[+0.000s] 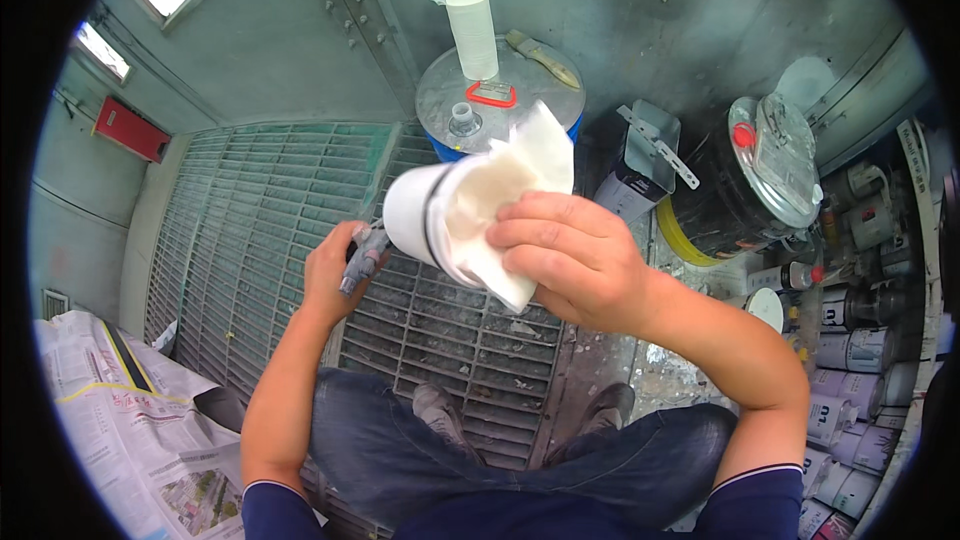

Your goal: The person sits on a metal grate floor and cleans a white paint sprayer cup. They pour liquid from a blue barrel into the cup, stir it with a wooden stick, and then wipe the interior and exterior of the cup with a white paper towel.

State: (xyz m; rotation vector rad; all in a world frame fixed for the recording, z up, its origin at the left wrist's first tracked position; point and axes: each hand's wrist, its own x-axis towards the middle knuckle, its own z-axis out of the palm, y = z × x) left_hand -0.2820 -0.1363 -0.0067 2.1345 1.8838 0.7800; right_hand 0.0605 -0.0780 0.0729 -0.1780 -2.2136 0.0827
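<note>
My left hand (332, 268) is closed around a grey spray gun (366, 260), out to the left of my lap. Attached to the gun, a white cup (408, 212) with a dark ring near its rim lies tilted, its mouth toward the right. A crumpled cream-white paper wipe (547, 148) fills that mouth and sticks out above and below. My right hand (580, 252) pinches the wipe, fingertips pressed into it at the cup's opening. The inside of the cup is hidden behind the wipe.
Beyond the cup stands a blue drum (437, 100) bearing a white cylinder (472, 35) and a paintbrush (543, 58). To the right are a rectangular can (650, 130), a black-and-yellow bucket (705, 205) and shelved paint cans (850, 350). Metal grating (250, 205) covers the floor; newspaper (120, 420) lies left.
</note>
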